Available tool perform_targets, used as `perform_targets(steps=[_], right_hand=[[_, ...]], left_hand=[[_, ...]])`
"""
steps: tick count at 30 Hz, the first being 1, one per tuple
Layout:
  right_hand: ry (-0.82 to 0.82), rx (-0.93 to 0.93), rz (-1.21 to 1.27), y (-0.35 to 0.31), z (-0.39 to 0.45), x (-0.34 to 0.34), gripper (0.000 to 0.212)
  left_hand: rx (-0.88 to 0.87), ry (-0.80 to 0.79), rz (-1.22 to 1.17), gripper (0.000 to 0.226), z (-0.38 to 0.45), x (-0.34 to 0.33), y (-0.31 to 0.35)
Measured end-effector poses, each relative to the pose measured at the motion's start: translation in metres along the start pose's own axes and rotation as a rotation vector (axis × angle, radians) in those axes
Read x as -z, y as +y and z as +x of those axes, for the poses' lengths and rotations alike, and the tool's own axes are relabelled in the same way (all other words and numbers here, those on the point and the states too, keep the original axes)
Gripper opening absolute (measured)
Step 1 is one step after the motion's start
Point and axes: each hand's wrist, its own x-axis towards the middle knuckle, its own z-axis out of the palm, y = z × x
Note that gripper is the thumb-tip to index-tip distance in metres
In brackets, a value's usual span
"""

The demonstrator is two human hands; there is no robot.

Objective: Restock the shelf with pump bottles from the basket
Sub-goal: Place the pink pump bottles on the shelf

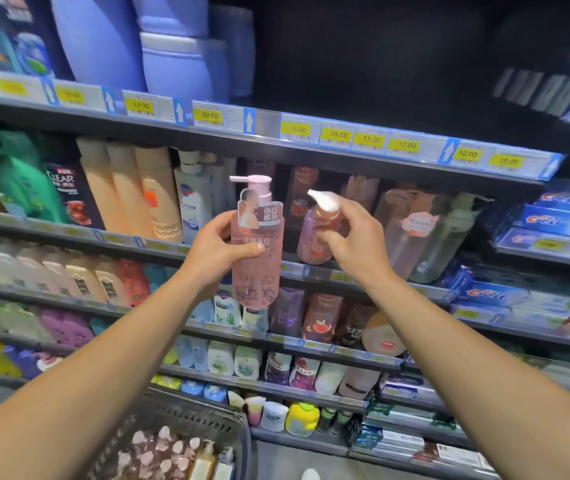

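— Starting from the pink pump bottle [257, 251], what's on its left?

— The left hand [223, 249]; its fingers curl behind the bottle, thumb across the front, holding it upright in the air in front of the shelf [311, 268]; below and left of the bottle sits the basket [172, 415], with more bottles inside.

— And on its right?

— The right hand [353, 244], just beside it; its fingers pinch the neck of a second pump bottle [314, 233], tilted, white pump head pointing left; that one is at the shelf's front edge, though whether it stands on the shelf I cannot tell.
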Motion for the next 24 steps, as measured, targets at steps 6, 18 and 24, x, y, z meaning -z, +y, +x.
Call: perform_targets(steps=[6, 18, 24], right_hand=[[-0.110, -0.120, 0.019, 0.018, 0.030, -0.011, 0.033], [-0.078, -0.468, 0.152, 0.047, 0.050, -0.030, 0.032], [-0.177, -0.425, 0.003, 0.067, 0.033, -0.045, 0.042]], left_hand=[[0.004, 0.050, 0.007, 0.049, 0.015, -0.001, -0.003], [0.037, 0.043, -0.012, 0.044, 0.039, -0.021, -0.026], [0.045, 0.030, -0.038, 0.044, 0.046, -0.024, -0.035]])
